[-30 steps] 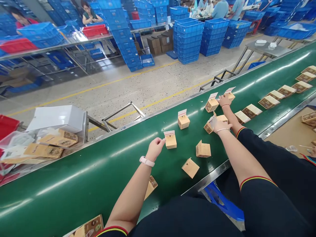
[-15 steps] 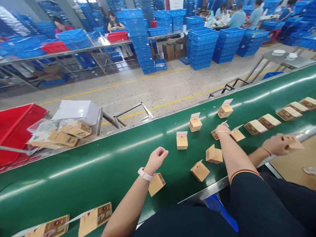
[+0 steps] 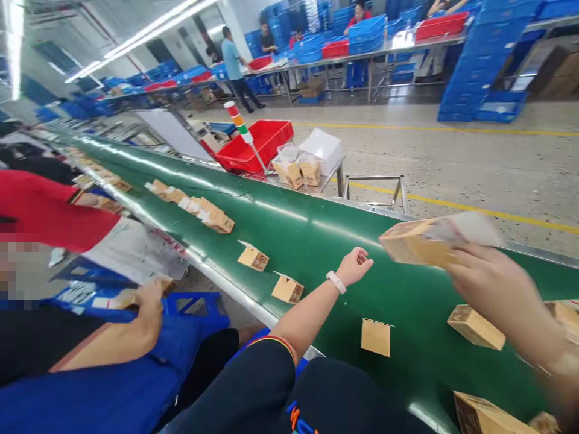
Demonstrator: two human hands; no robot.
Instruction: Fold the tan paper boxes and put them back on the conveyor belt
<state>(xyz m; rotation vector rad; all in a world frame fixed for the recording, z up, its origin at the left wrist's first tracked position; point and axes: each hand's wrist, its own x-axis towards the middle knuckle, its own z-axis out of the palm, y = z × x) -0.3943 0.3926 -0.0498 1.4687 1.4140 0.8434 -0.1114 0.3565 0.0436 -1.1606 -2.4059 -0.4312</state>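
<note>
My left hand [image 3: 355,266] hangs open and empty over the green conveyor belt [image 3: 307,235], with a white watch band on its wrist. My right hand [image 3: 493,283], blurred by motion, is raised at the right and grips a cardboard box [image 3: 418,242] with a white flap. Other small cardboard boxes lie loose on the belt, among them one [image 3: 375,337] below and between my hands and one [image 3: 287,289] to the left of my left forearm. Another box [image 3: 474,327] lies just below my right hand.
A co-worker's hand [image 3: 149,301] holds a box over blue crates left of the belt. Further along lies a cluster of boxes [image 3: 199,208]. Past the belt stand a red bin [image 3: 253,144], a stack light [image 3: 239,126] and bagged boxes [image 3: 289,172].
The view has swung left along the belt. My right hand has risen from the belt with a box in it. My left hand has moved with the view and stays empty.
</note>
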